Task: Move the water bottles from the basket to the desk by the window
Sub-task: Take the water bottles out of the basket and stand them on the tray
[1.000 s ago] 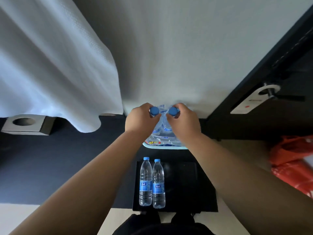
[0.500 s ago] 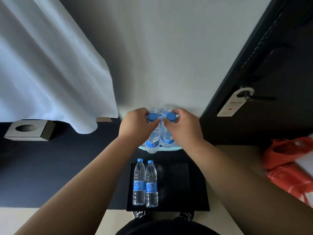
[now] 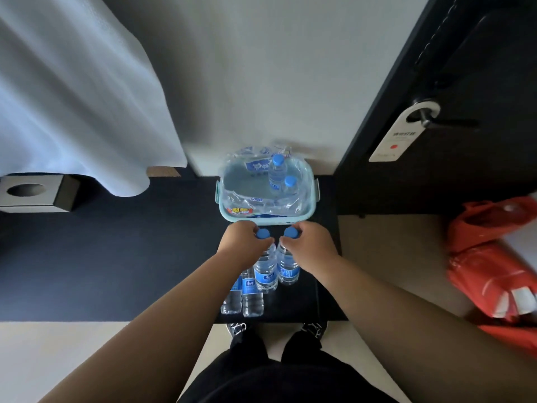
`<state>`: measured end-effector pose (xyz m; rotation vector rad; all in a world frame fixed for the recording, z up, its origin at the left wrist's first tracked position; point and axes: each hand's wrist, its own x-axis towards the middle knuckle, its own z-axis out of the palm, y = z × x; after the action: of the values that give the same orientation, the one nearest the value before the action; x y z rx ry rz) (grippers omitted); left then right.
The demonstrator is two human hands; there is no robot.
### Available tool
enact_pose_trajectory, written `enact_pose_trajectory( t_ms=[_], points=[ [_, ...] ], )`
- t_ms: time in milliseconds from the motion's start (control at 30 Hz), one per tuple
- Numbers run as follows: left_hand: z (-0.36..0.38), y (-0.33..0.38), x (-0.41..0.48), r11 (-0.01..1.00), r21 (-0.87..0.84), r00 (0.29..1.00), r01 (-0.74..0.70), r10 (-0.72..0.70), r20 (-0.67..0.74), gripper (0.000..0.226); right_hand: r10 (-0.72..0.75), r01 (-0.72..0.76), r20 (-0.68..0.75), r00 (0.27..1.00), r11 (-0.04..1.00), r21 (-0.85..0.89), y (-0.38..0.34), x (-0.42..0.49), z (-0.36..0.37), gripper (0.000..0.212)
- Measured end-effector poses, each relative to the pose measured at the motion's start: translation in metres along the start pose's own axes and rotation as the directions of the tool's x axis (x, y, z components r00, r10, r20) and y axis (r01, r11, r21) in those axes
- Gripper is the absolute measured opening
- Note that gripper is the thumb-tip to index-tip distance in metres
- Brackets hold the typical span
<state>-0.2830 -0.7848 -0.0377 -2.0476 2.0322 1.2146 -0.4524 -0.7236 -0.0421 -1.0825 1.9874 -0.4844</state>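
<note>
One bottle (image 3: 266, 270) is pinched at the cap by the left hand (image 3: 241, 242), another bottle (image 3: 287, 267) by the right hand (image 3: 312, 245). Both bottles hang below the fingers, the basket (image 3: 266, 218) at 12 o'clock.

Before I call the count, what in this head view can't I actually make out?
- Bottles left in the basket: two caps show; crumpled plastic wrap may hide more.
- Two standing bottles on the desk: tops hidden by the left arm.
- Held bottles' bases: contact with the desk can't be told from above.
- Door hanger text: too small to read.
- Left hand and right hand: fingers cover the necks.
</note>
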Motion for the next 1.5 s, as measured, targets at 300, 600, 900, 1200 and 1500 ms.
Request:
enact_pose_trajectory(
  t_ms=[300,600,900,1200,1500],
  points=[
    [0.050,-0.028,0.029,0.995,0.058,0.990,0.087,-0.092,0.102,0.028,0.149,-0.157,0.114,0.982,0.985,0.070,0.050,0.018,0.042,0.012],
    [0.074,-0.038,0.074,0.962,0.258,0.983,0.085,-0.123,0.135,0.038,0.259,-0.271,0.149,0.954,0.960,0.064,0.079,0.057,0.074,0.021],
    [0.118,-0.076,0.094,0.915,0.356,0.967,0.187,-0.236,0.099,0.044,0.203,-0.156,0.167,0.965,0.954,-0.256,0.085,0.085,0.104,0.036],
    [0.132,-0.091,0.111,0.891,0.420,0.958,0.170,-0.250,0.141,0.045,0.289,-0.235,0.124,0.949,0.914,-0.332,0.106,0.102,0.125,0.043],
    [0.112,-0.105,0.088,0.917,0.389,0.975,0.084,-0.156,0.157,0.040,0.294,-0.175,0.230,0.928,0.886,-0.429,0.097,0.086,0.100,0.040]
  ],
)
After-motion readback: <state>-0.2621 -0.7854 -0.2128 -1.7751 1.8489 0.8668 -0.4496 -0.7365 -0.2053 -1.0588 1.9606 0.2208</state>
